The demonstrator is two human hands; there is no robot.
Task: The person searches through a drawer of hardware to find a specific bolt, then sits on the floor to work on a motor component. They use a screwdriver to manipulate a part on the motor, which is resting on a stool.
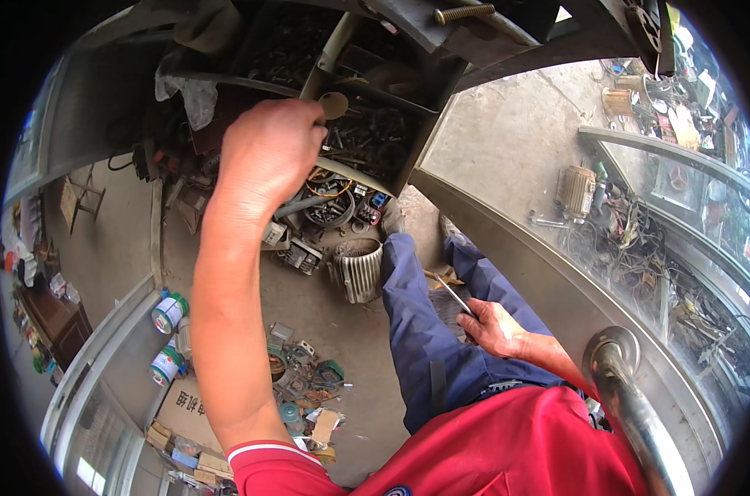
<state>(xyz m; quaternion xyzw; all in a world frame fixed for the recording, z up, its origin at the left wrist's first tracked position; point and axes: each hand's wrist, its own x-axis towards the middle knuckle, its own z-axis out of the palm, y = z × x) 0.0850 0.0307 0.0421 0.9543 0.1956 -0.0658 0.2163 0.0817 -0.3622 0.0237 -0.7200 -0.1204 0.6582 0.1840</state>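
Aloft over a divided metal tray point(358, 175), the left grip point(269, 153) is held with its fingers curled nearly closed, a round tan disc point(333, 105) seen right at the fingertips; whether the disc is pinched or merely touched cannot be told. Lower down, a slim metal rod point(453, 295) is grasped in the right grip point(495, 329), its fingers wrapped about the near end, the free end pointed away from the body in front of blue trousers point(428, 331). Dark small hardware is heaped in the tray's compartments, and a clear plastic bag point(195, 99) is draped to the left of them. Above, a long threaded bolt point(464, 14) is rested on a dark metal ledge. Beneath the tray, a round container point(342, 217) is crowded with parts, near a finned metal housing point(360, 271) set on the floor point(333, 322). Farther out, two labelled cans point(170, 312) are seen at left, while a curved metal handle point(639, 413) is mounted at right.
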